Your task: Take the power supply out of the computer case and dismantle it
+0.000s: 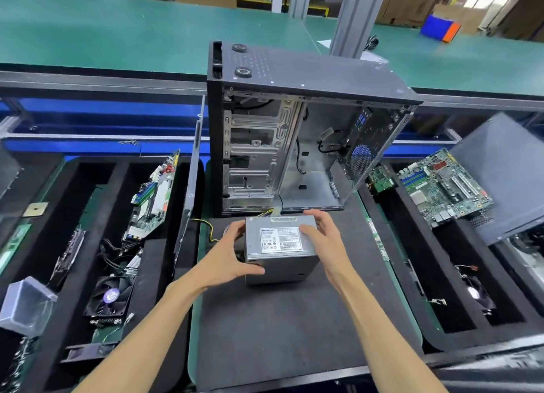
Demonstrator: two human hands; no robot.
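On the dark mat of the work surface (279,319), just in front of the opened computer case (294,127): one power supply (279,245), grey metal box, label side up, already out of the case and resting on the mat. Left hand (226,257) curls round its near left corner, thumb across the front edge; right hand (321,233) clasps its right side, fingers over the top: both grips closed on the box. Step in hand, by judgement: extraction done, dismantling not yet begun. Next move likely calls for turning the box to find the cover screws, and a driver; no tool is in view. Cable bundle (272,213) at the far edge, yellow among it, runs toward the case; whether it is still connected inside cannot be told. Label text unreadable; the box's underside, rear and screws hidden; left face partly covered by the left hand
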